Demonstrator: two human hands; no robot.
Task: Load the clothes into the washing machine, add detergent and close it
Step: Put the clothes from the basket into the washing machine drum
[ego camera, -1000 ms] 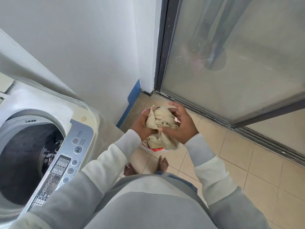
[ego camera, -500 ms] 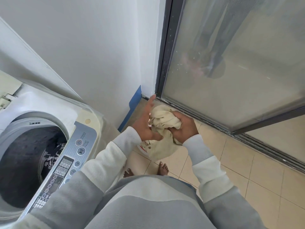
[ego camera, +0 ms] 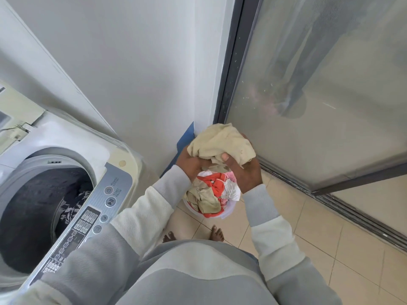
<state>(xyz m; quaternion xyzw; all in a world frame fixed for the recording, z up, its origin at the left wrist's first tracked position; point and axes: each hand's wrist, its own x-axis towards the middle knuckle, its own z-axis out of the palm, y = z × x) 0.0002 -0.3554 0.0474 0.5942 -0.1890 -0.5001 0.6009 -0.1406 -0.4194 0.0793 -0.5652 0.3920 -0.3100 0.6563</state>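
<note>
Fingers [ego camera: 226, 158]: on both hands curled round a bunched beige cloth [ego camera: 220, 142] — right thumb pressed into its underside.
Left hand [ego camera: 190, 165]: grips the cloth's near-left edge.
Right hand [ego camera: 246, 175]: holds it from the right and below.
Cloth's place: raised, right of the washing machine [ego camera: 72, 139], apart from it.
Basket [ego camera: 228, 213]: on the floor right of the machine, under the cloth — red, white and beige clothes inside.
Machine: lid up, dark patterned clothes [ego camera: 70, 205] in the drum.

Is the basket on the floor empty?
No, the basket has red, white and beige clothes piled in it.
</note>
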